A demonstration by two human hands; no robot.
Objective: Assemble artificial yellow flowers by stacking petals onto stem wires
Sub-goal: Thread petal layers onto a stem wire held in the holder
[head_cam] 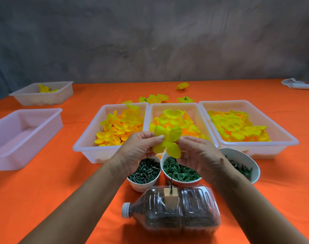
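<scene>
While both hands meet above the bowls, the left hand (137,147) pinches the yellow petal piece (167,140) by its left edge between thumb and fingers, and the right hand (197,154) grips it from the right side. Below them a thin stem wire (171,180) stands upright in a small block (171,198) set into a plastic bottle (173,210) lying on the orange table (62,182). Three white trays (90,147) of yellow petals sit just behind the bowls (145,184) of green parts.
</scene>
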